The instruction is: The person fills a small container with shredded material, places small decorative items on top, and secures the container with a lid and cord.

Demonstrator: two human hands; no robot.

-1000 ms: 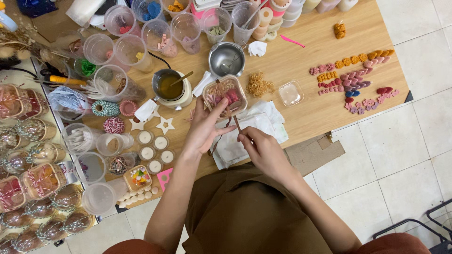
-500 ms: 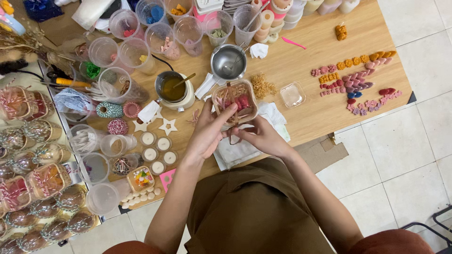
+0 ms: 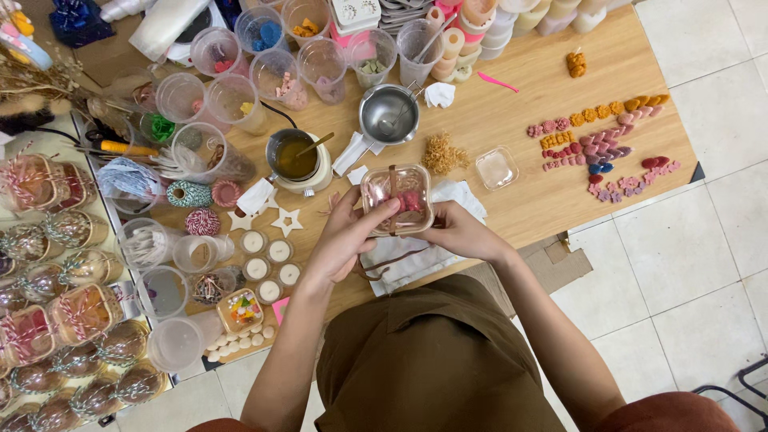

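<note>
Clear plastic box (image 3: 398, 198) holding pink pieces sits pinched between left hand (image 3: 346, 238) and right hand (image 3: 458, 232) fingers.

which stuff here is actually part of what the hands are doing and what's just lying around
In hand:
left hand
right hand
clear square plastic box
brown ribbon round it

Lying about:
steel pouring pot
empty clear plastic lid
rows of small coloured wax shapes

- A craft workshop: a wooden table (image 3: 512, 120) crowded with plastic cups (image 3: 232, 96) of supplies.
- Left of the table, rows of ribbon-tied clear gift boxes (image 3: 48, 320).
- On its right end, small coloured wax shapes (image 3: 600, 144).
</note>
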